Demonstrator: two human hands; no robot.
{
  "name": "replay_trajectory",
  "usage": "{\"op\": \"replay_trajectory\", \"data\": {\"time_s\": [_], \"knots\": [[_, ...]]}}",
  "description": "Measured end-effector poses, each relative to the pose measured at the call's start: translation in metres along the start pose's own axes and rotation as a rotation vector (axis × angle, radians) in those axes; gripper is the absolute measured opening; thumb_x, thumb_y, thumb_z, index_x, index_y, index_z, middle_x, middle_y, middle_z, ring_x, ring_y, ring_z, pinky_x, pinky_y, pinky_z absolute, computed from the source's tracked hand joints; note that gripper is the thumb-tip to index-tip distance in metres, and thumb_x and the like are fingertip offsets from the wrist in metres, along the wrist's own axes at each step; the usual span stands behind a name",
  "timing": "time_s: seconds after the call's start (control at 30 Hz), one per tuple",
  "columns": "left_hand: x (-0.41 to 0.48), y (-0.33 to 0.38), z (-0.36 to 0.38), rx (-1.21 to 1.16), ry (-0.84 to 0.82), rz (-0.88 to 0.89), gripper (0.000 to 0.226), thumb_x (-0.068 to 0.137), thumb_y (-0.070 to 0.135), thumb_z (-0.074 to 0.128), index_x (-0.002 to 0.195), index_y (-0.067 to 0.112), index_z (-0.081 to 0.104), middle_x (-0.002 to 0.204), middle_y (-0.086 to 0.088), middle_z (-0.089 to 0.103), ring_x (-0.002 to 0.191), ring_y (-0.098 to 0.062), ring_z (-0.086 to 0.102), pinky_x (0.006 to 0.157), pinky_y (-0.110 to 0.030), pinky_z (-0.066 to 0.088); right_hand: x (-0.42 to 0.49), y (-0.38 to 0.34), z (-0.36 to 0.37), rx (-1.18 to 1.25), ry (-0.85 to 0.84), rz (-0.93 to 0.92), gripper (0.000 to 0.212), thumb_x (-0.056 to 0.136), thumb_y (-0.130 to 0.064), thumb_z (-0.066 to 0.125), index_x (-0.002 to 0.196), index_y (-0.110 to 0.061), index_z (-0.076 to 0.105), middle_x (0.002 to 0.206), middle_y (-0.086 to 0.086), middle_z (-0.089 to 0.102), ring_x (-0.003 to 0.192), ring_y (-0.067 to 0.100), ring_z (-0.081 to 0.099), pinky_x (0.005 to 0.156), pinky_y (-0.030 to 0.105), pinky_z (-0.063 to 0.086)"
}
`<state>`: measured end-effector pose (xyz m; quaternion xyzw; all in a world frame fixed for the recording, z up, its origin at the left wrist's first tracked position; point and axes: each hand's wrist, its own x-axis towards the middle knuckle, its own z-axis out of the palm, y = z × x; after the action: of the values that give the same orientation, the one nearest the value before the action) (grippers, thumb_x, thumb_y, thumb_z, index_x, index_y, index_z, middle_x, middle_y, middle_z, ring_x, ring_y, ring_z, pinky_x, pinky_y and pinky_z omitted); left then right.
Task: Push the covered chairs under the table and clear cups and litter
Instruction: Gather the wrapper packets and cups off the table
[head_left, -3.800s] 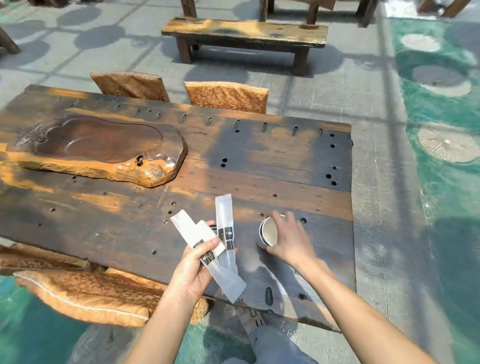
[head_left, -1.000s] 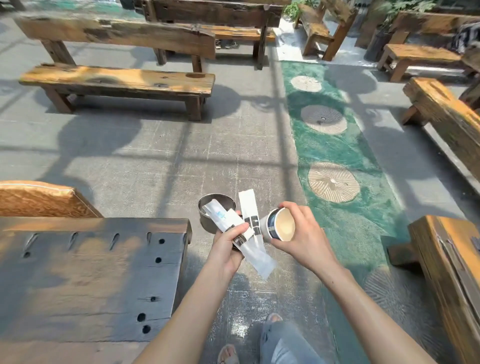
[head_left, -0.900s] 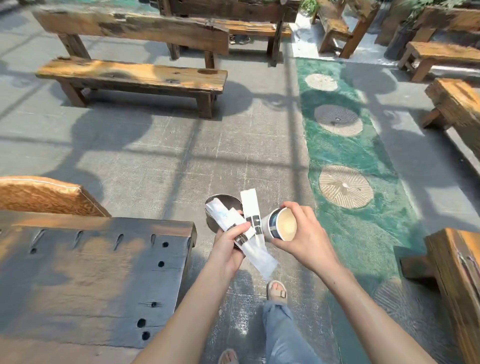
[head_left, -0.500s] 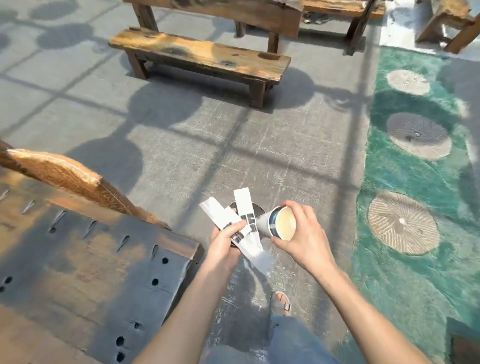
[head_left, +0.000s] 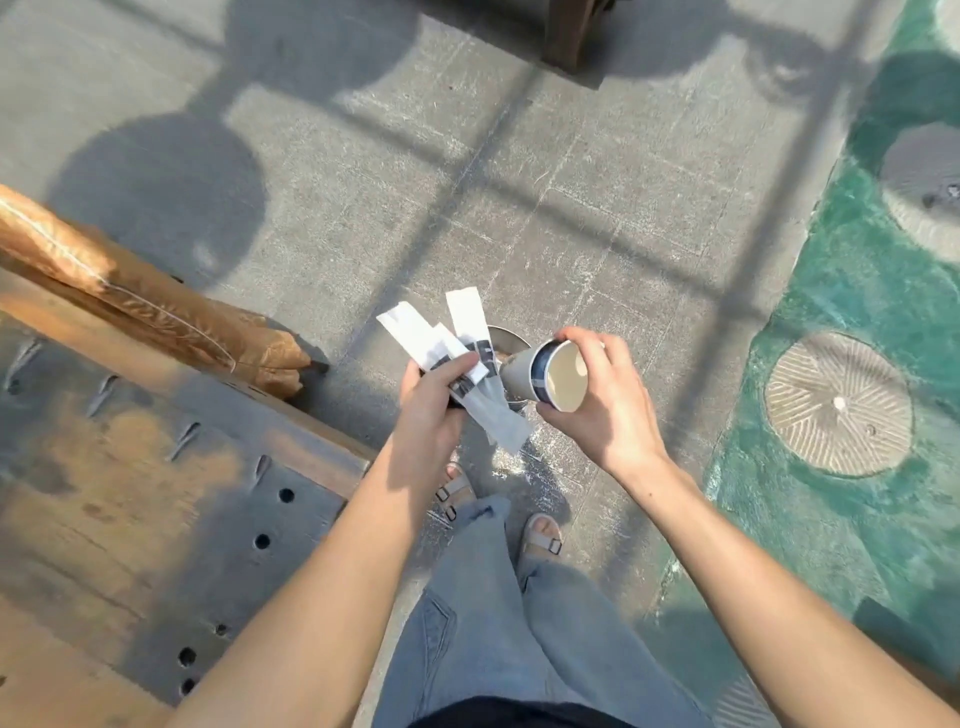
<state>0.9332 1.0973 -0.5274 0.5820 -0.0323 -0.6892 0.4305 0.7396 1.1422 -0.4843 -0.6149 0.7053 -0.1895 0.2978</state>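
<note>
My left hand (head_left: 434, 402) grips a bunch of white paper wrappers (head_left: 415, 335) with dark bands, fanned upward and hanging down below my fingers. My right hand (head_left: 605, 402) holds a paper cup (head_left: 553, 374) tipped on its side, its open mouth facing me and its base toward the wrappers. Behind both, a round metal bin (head_left: 506, 340) stands on the floor, mostly hidden. The wooden table (head_left: 156, 499) fills the lower left. One chair with a golden-brown cover (head_left: 130, 296) is tucked against its far edge.
Grey paved floor (head_left: 467, 182) stretches ahead, crossed by shadows. A green strip with round stone discs (head_left: 839, 405) runs along the right. A wooden bench leg (head_left: 569, 31) shows at the top. My legs and sandalled feet (head_left: 543, 535) are below my hands.
I have left the table's side and rounded its end, carrying the wrappers and cup. My view has tilted down over the metal bin, and my hands now hover above it.
</note>
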Motion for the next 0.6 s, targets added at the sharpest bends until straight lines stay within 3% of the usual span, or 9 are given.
{"op": "replay_trajectory", "data": {"time_s": [0.17, 0.3, 0.43, 0.53, 0.6], "knots": [[0.088, -0.001, 0.001, 0.032, 0.066, -0.015, 0.04, 0.081, -0.012, 0.074, 0.115, 0.006, 0.064, 0.097, -0.014, 0.078, 0.082, -0.027, 0.076, 0.073, -0.043, 0.064, 0.067, 0.039, 0.056, -0.032, -0.008, 0.041, 0.088, 0.069, -0.027, 0.09, 0.143, -0.033, 0.043, 0.134, 0.003, 0.045, 0.119, 0.027, 0.052, 0.088, 0.045, 0.053], [0.166, -0.03, -0.007, 0.097, 0.09, -0.015, 0.05, 0.078, -0.01, 0.075, 0.124, 0.003, 0.059, 0.109, -0.022, 0.075, 0.092, -0.035, 0.074, 0.079, -0.055, 0.062, 0.122, 0.086, 0.114, -0.103, -0.087, 0.081, 0.091, 0.068, -0.029, 0.09, 0.142, -0.035, 0.038, 0.134, 0.006, 0.042, 0.119, 0.031, 0.052, 0.088, 0.045, 0.053], [0.248, -0.082, -0.023, 0.139, 0.13, -0.043, 0.042, 0.077, -0.011, 0.074, 0.112, 0.011, 0.065, 0.096, -0.013, 0.077, 0.081, -0.027, 0.074, 0.071, -0.046, 0.063, 0.171, 0.138, 0.178, -0.147, -0.151, 0.076, 0.086, 0.066, -0.027, 0.087, 0.138, -0.036, 0.04, 0.134, 0.005, 0.042, 0.12, 0.032, 0.048, 0.089, 0.045, 0.052], [0.311, -0.122, -0.037, 0.176, 0.186, -0.094, 0.04, 0.077, -0.007, 0.076, 0.107, 0.018, 0.065, 0.099, -0.012, 0.076, 0.083, -0.028, 0.072, 0.067, -0.041, 0.061, 0.205, 0.18, 0.229, -0.217, -0.22, 0.026, 0.084, 0.067, -0.024, 0.083, 0.137, -0.035, 0.039, 0.137, 0.007, 0.04, 0.123, 0.034, 0.046, 0.091, 0.043, 0.05], [0.347, -0.146, -0.043, 0.24, 0.194, -0.133, 0.042, 0.076, -0.003, 0.078, 0.107, 0.021, 0.063, 0.102, -0.011, 0.076, 0.088, -0.03, 0.072, 0.064, -0.036, 0.058, 0.223, 0.213, 0.263, -0.285, -0.313, -0.035, 0.073, 0.072, -0.022, 0.08, 0.133, -0.033, 0.04, 0.13, 0.007, 0.042, 0.124, 0.036, 0.045, 0.092, 0.033, 0.047]]}}
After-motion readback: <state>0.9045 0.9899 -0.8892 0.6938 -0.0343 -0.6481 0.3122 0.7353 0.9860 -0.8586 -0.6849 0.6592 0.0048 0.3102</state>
